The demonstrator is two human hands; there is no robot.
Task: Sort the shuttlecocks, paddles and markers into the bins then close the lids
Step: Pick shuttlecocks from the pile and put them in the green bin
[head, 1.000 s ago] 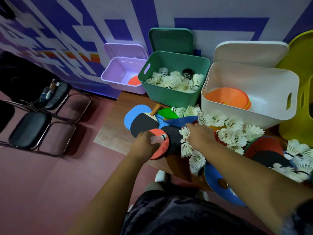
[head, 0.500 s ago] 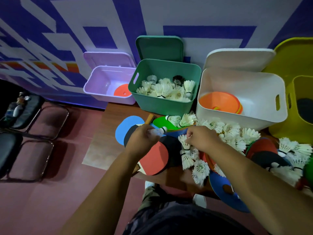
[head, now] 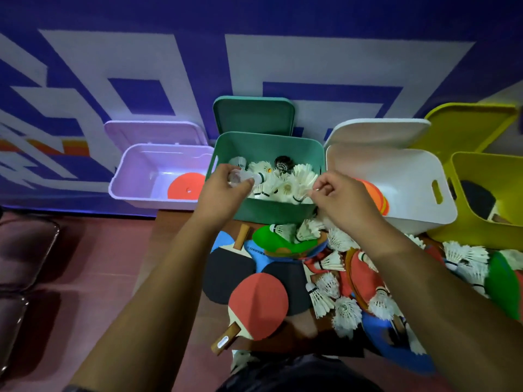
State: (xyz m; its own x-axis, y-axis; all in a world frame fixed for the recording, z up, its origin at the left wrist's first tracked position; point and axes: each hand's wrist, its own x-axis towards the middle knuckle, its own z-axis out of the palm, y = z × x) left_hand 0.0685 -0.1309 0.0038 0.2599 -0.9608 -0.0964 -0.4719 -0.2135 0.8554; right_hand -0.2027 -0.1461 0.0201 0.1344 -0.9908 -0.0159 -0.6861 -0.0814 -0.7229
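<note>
Both hands over the green bin (head: 266,213). Left hand (head: 226,190) pinched on a shuttlecock (head: 249,176), held at the bin's near-left rim, above the pile inside. Right hand (head: 342,199) at the near-right rim, fingers curled together; a sliver of white shows at the fingertips, but I cannot tell what it is or whether it is truly gripped.

Progress, judged from the layout: well short of half.
- Green bin: a good heap of shuttlecocks (head: 285,182), plus one dark one.
- Lilac bin (head: 133,179): one orange marker (head: 185,188).
- White bin (head: 418,199): a short stack of orange markers (head: 376,193).
- Yellow bin (head: 486,224): one dark paddle (head: 478,199).

Left to do: the table (head: 169,233) carries a jumble of loose shuttlecocks on the right side, a red paddle (head: 257,304) near the front edge, dark paddles beside it, green and blue discs mixed in. All four lids stand open behind their bins; none closed.

Likely next: let the held shuttlecock drop into the green bin, then back to the pile.
</note>
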